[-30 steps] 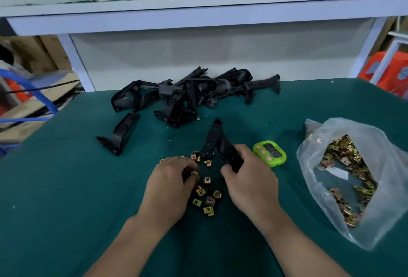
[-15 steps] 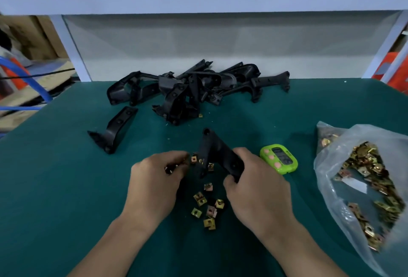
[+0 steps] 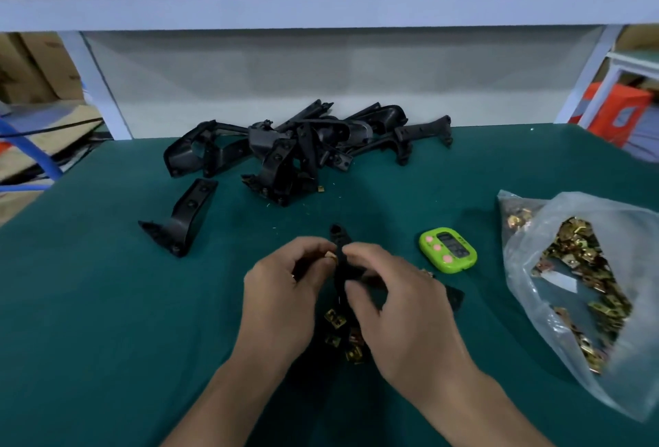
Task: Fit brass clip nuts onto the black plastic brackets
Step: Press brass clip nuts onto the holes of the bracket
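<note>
Bracket (image 3: pixel 339 237), black, in head view between both hands, centre front of green mat (image 3: pixel 107 321). Right hand (image 3: pixel 403 311) curled round its lower part, fingers tight. Left hand (image 3: pixel 281 300) pinching brass clip nut (image 3: pixel 331 257) against bracket edge, thumb and forefinger narrow. Loose clip nuts (image 3: pixel 335 318) on mat beneath hands. Bracket pile (image 3: pixel 303 147) at back; 1 lone bracket (image 3: pixel 185 218) to left. Green timer (image 3: pixel 447 250) and nut bag (image 3: pixel 577 268) to right.

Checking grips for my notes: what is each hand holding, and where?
Left hand pinches a brass clip nut at its fingertips; right hand grips the black bracket mid-length.
</note>
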Demonstrator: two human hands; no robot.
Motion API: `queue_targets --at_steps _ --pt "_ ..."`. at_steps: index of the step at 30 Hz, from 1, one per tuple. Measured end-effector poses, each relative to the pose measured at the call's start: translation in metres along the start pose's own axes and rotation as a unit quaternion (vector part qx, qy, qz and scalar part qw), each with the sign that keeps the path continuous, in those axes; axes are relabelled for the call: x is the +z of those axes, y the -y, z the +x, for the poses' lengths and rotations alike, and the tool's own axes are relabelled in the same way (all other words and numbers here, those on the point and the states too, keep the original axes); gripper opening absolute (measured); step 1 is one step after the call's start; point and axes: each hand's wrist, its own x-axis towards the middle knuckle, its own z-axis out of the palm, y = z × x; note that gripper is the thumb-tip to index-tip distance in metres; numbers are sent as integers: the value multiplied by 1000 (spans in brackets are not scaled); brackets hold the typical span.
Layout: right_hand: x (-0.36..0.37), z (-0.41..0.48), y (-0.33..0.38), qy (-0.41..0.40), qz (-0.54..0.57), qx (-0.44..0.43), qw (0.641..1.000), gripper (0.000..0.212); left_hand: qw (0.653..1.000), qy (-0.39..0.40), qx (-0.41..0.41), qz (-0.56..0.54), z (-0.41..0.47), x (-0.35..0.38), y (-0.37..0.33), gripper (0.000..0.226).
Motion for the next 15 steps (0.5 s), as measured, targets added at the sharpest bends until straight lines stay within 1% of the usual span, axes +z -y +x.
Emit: queue_targets --at_steps 3,5,8,12,15 --pt "2 2 2 3 76 -6 997 36 1000 7 6 -4 -3 -1 0 28" --pt "0 5 1 -12 98 -3 995 38 999 23 1 -31 -4 -2 0 29" --pt "-4 5 -4 -17 121 19 992 32 997 47 -19 -66 -4 -1 -1 30" --pt "-12 6 -6 24 169 72 983 27 992 84 -19 -89 -3 -3 -2 30" --pt "-20 10 -7 56 182 81 978 19 989 111 -2 -101 -3 -7 -3 27"
